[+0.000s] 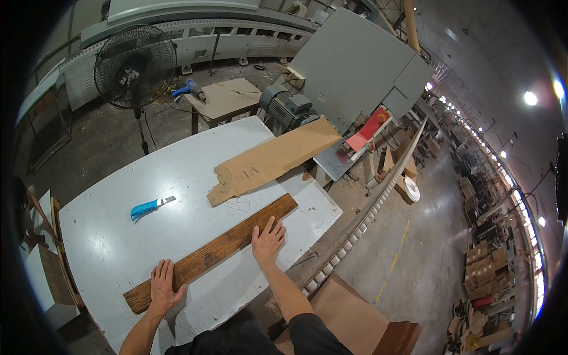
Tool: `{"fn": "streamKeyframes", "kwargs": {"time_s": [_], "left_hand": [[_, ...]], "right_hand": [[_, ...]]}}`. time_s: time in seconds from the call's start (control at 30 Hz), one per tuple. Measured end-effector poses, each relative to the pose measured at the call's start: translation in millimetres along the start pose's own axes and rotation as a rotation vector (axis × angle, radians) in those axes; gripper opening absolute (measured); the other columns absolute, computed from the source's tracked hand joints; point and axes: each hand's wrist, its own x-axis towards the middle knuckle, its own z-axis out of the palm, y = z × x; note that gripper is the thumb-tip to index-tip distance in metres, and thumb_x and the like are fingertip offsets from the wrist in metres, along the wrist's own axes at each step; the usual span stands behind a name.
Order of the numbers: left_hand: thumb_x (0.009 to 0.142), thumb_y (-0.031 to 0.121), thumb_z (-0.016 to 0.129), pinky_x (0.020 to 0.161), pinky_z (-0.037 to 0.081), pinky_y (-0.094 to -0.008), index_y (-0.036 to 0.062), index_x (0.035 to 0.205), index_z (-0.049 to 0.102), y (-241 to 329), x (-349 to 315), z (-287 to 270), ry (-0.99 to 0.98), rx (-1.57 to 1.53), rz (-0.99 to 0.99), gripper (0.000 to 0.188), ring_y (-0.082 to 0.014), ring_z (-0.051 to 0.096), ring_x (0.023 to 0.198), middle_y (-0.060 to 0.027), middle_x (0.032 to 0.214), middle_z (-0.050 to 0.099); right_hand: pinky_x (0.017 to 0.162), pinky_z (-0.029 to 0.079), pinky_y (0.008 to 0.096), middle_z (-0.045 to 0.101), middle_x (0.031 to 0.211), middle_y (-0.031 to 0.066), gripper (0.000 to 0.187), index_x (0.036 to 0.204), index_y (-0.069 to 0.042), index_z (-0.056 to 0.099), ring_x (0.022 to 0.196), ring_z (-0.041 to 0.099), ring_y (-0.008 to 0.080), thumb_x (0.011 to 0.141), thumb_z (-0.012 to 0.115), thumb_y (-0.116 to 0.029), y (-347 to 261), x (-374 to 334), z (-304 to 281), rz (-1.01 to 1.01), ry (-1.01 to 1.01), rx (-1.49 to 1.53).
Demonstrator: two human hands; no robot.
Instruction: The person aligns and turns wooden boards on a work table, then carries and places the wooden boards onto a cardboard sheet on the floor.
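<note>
At the far left, a black fan [135, 68] stands on the floor behind the pale worktop [97, 236]. A blue-handled knife [147, 209] lies on the worktop, its blade pointing to the right, well apart from both hands.

The left forearm rises from the lower edge, slanting up and slightly right, bare as far as it shows. The left hand [163, 290] is palm down and open, its fingers close together and laid across the left part of a brown wooden board [208, 253]; the thumb stands out to the right, by the near edge. Beyond the worktop, a blue heat gun [190, 90] rests on a small table [228, 97].

The board lies flat on the worktop, running obliquely from its lower left end, beside the left hand, up to its right end, past the right hand. The right forearm, in a short black sleeve, reaches up and leftward. The right hand [268, 241] is also palm down and open, fingers spread, their tips at the board's near edge; neither of the hands is closed around it. Farther right, behind the board, lies a long strip of cardboard [275, 158].
</note>
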Motion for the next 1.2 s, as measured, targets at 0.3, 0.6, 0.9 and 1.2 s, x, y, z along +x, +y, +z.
{"fn": "streamKeyframes", "kwargs": {"time_s": [0.3, 0.6, 0.9, 1.2], "left_hand": [[0.071, 0.03, 0.073, 0.11, 0.028, -0.0537, -0.0067, 0.138, 0.04, 2.4, 0.8, -3.3, -0.021, -0.008, -0.005, 0.082, -0.0406, 0.036, 0.134, -0.024, 0.141, 0.043], [0.071, 0.029, 0.073, 0.11, 0.028, -0.0536, -0.0078, 0.137, 0.04, 2.2, 0.0, -4.1, -0.018, -0.005, 0.001, 0.083, -0.0417, 0.036, 0.134, -0.0252, 0.14, 0.043], [0.071, 0.029, 0.074, 0.11, 0.029, -0.0534, -0.0069, 0.137, 0.041, 2.6, 2.5, -3.9, -0.006, -0.005, 0.004, 0.082, -0.0414, 0.037, 0.134, -0.0246, 0.139, 0.044], [0.069, 0.029, 0.075, 0.11, 0.029, -0.0529, -0.0052, 0.136, 0.042, 2.7, 0.9, -2.5, 0.001, 0.026, 0.01, 0.082, -0.0407, 0.038, 0.132, -0.023, 0.139, 0.045]], "right_hand": [[0.11, 0.024, 0.057, 0.033, 0.145, 0.0316, 0.067, 0.147, 0.002, 0.032, 0.133, 0.03, 0.052, 0.099, 0.041, -0.044, 0.3, -0.3, 0.9, 0.002, -0.004, -0.018], [0.11, 0.025, 0.0559, 0.033, 0.144, 0.031, 0.067, 0.146, 0.002, 0.032, 0.132, 0.031, 0.0506, 0.099, 0.041, -0.044, -1.0, -1.0, 0.8, -0.002, -0.003, -0.038], [0.11, 0.025, 0.0561, 0.033, 0.144, 0.0313, 0.066, 0.146, 0.003, 0.034, 0.132, 0.031, 0.0506, 0.099, 0.043, -0.043, -0.6, 1.4, 4.0, -0.006, 0.035, -0.034], [0.107, 0.028, 0.058, 0.034, 0.141, 0.0336, 0.068, 0.144, 0.004, 0.034, 0.129, 0.033, 0.0537, 0.096, 0.048, -0.042, 6.3, -0.3, 0.7, -0.045, 0.043, 0.014]]}}
